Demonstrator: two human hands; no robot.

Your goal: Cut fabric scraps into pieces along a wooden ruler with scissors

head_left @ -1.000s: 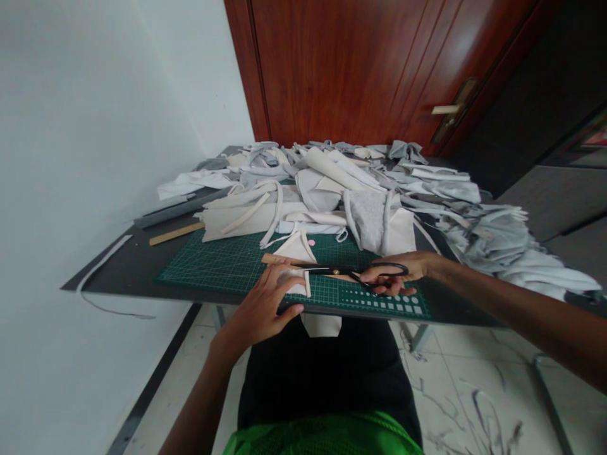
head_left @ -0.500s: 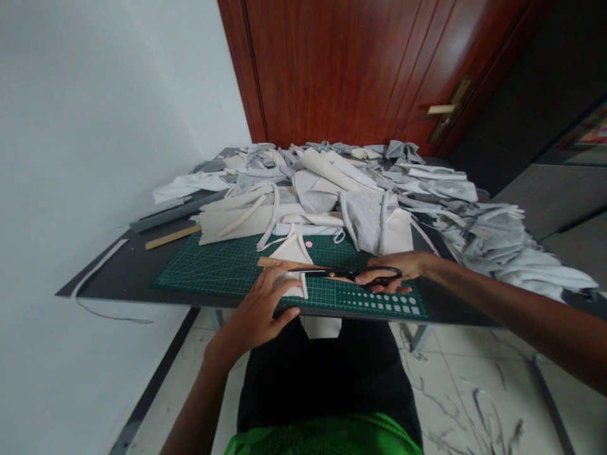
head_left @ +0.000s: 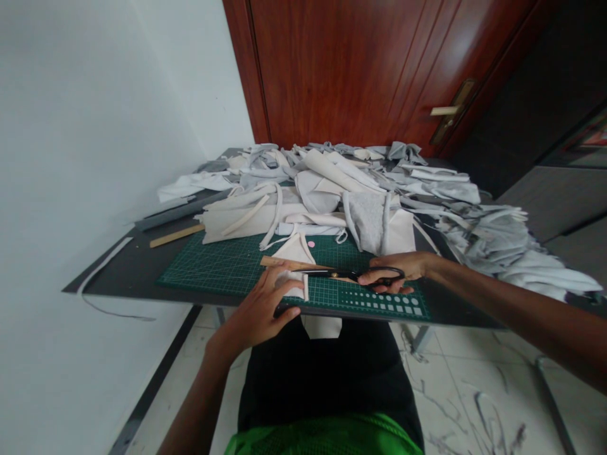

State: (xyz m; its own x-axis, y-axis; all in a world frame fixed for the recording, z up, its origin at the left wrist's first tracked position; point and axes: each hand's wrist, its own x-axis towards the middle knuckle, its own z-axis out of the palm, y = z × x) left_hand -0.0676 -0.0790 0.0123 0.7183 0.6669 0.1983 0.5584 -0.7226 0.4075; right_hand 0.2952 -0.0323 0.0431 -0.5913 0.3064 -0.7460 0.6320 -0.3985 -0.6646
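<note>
My right hand (head_left: 396, 268) is closed around the handles of black scissors (head_left: 341, 273), whose blades point left across a wooden ruler (head_left: 282, 261) on the green cutting mat (head_left: 218, 265). My left hand (head_left: 263, 306) lies at the mat's near edge, its fingers holding a small piece of white fabric (head_left: 296, 285) down near the blade tips. Part of that fabric hangs over the table edge (head_left: 322, 325).
A big heap of white and grey fabric offcuts (head_left: 360, 189) covers the back and right of the dark table (head_left: 123, 272). A wooden stick (head_left: 175, 235) and a grey bar (head_left: 175, 212) lie at the left. A red-brown door (head_left: 360, 69) stands behind; scraps litter the floor (head_left: 478, 404).
The scissors' handles have closed a little in my right hand. Both hands stay in about the same place on the mat; only the view shifts slightly.
</note>
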